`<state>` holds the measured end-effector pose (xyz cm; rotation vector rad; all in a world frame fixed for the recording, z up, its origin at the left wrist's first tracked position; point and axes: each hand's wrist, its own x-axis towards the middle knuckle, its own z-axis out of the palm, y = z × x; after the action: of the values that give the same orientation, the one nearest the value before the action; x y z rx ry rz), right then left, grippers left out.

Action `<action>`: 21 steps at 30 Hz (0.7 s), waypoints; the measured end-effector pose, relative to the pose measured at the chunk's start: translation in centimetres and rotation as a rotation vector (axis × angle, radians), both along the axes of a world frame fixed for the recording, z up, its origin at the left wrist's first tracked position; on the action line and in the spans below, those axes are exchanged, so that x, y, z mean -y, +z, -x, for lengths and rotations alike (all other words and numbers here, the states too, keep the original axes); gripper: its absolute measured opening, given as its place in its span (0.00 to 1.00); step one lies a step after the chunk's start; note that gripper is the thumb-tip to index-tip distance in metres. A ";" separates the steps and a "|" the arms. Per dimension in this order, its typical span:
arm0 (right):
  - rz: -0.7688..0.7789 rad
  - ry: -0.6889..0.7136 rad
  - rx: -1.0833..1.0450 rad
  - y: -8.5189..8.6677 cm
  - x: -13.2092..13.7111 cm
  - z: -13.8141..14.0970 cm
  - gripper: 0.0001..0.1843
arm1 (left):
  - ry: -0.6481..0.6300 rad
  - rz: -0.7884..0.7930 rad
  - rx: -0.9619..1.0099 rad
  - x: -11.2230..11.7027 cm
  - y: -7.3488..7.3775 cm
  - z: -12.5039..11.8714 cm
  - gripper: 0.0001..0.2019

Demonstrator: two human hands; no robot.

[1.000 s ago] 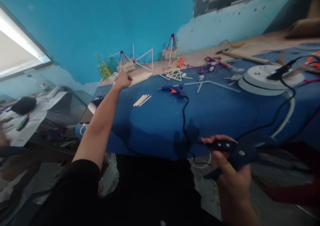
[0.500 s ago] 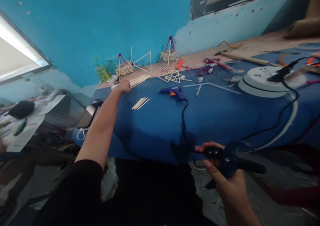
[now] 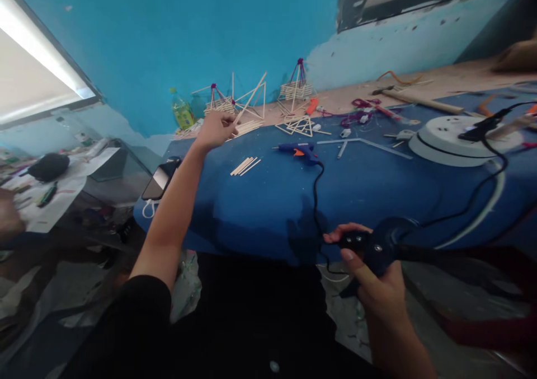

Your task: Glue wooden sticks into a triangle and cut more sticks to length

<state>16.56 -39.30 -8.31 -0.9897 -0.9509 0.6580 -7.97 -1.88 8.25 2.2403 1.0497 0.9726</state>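
Note:
My left hand [image 3: 217, 129] pinches one thin wooden stick [image 3: 254, 94], which slants up to the right above a pile of similar sticks [image 3: 246, 128]. Nearer the table edge, several short sticks [image 3: 244, 166] lie side by side. In my right hand [image 3: 380, 289] is a dark hand tool with a round plate [image 3: 380, 247], its body studded with screws; I cannot make out its exact kind. The tool is over the table's front edge. A blue glue gun [image 3: 297, 150] with an orange trigger rests on the blue table [image 3: 268, 211], touched by neither hand.
Stick structures with purple joints [image 3: 296, 90] stand along the wall beside a bottle [image 3: 182, 110]. A phone [image 3: 161, 180] lies at the left edge. On the right are a round white power strip [image 3: 444, 141], cords and a hammer [image 3: 423, 100].
My left hand has risen from the stick pile with one stick in its fingers. My right hand still grips the dark tool. The whole view has shifted slightly.

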 end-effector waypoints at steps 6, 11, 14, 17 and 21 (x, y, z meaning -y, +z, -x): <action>0.156 -0.021 0.162 4.5 -4.2 1.6 0.11 | -0.261 0.175 0.432 10.8 -7.3 -2.4 0.06; 0.213 0.007 0.172 9.4 -11.8 3.0 0.16 | -0.289 0.411 0.546 12.9 -11.5 -4.4 0.13; 0.224 0.054 0.057 10.6 -15.5 4.2 0.20 | -0.276 0.425 0.572 12.8 -12.0 -4.5 0.18; 0.225 0.099 0.006 10.4 -17.2 5.3 0.21 | -0.296 0.381 0.544 12.8 -11.9 -4.1 0.15; 0.222 0.127 0.017 9.7 -17.4 5.7 0.14 | -0.271 0.315 0.490 13.0 -11.9 -3.9 0.11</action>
<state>10.83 -21.92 1.35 -1.1378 -0.9756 0.8776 -4.02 -14.91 -3.68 1.7101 0.6114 1.0737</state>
